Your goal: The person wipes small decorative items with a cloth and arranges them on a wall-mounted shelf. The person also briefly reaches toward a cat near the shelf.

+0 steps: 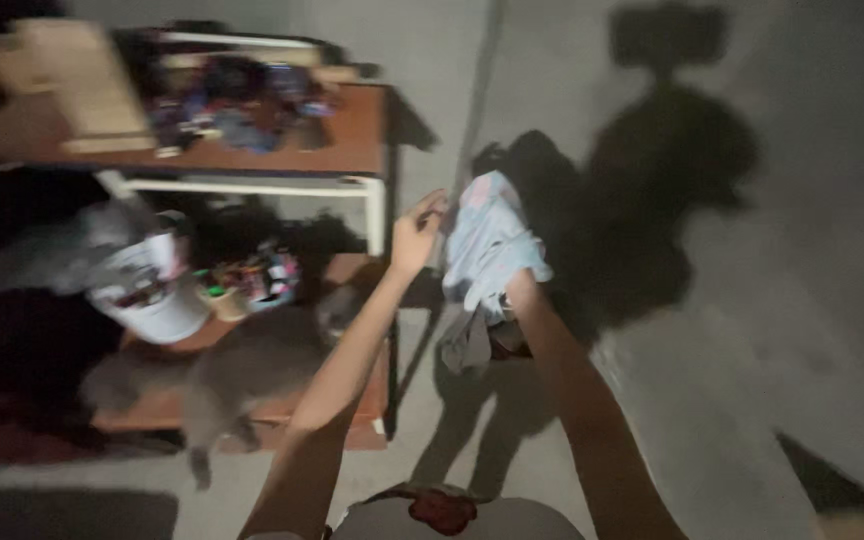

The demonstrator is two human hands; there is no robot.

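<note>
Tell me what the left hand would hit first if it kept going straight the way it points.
Probably the pale blue cloth: the left hand points up and to the right, its fingertips already close to the cloth's upper edge. The frame is blurred, so depth is unsure; behind the cloth stands the grey wall.

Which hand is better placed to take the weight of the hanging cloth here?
The right, probably. The right hand is buried in the pale cloth from beneath. The left hand only pinches near its top edge beside it; blur hides the exact contact.

Colourful small packets (252, 275), seemingly, beside a white bucket (157, 300) on the lower shelf.
</note>
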